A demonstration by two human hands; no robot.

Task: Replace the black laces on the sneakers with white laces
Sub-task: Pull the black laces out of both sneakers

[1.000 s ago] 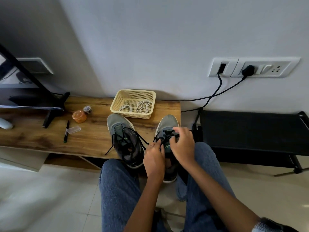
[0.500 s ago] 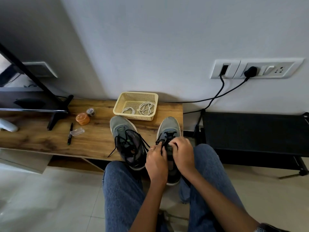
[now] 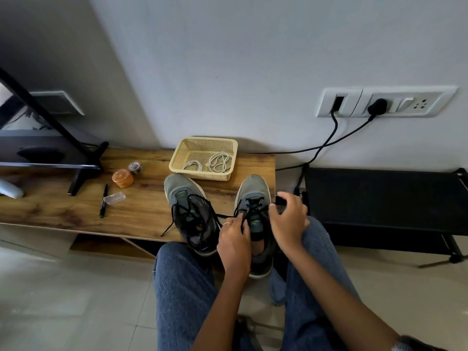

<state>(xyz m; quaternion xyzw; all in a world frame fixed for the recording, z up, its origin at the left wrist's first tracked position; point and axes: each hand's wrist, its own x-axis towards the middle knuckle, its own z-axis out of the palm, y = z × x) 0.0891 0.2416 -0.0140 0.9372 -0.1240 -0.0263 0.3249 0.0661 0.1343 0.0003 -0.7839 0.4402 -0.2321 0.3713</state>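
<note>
Two grey sneakers stand side by side on the wooden bench (image 3: 63, 209), toes toward the wall. The left sneaker (image 3: 188, 209) has loose black laces trailing over its sides. On the right sneaker (image 3: 254, 206) the black lace (image 3: 253, 205) is loosened and still threaded. My left hand (image 3: 234, 239) pinches the lace at the shoe's left side, near the tongue. My right hand (image 3: 288, 219) pinches a lace end, drawn out to the shoe's right. White laces (image 3: 219, 162) lie coiled in a yellow basket (image 3: 184, 150) behind the shoes.
An orange lidded jar (image 3: 123, 178), a tape roll (image 3: 135, 167), a pen (image 3: 103, 200) and a clear plastic case (image 3: 115, 198) lie left of the shoes. A black stand leg (image 3: 83, 171) sits further left. A black shelf (image 3: 385, 198) and wall sockets with cables (image 3: 329, 145) are at right.
My right hand has moved from over the right sneaker's laces out to the right, drawing a black lace end with it. My left hand stays at the shoe's left side.
</note>
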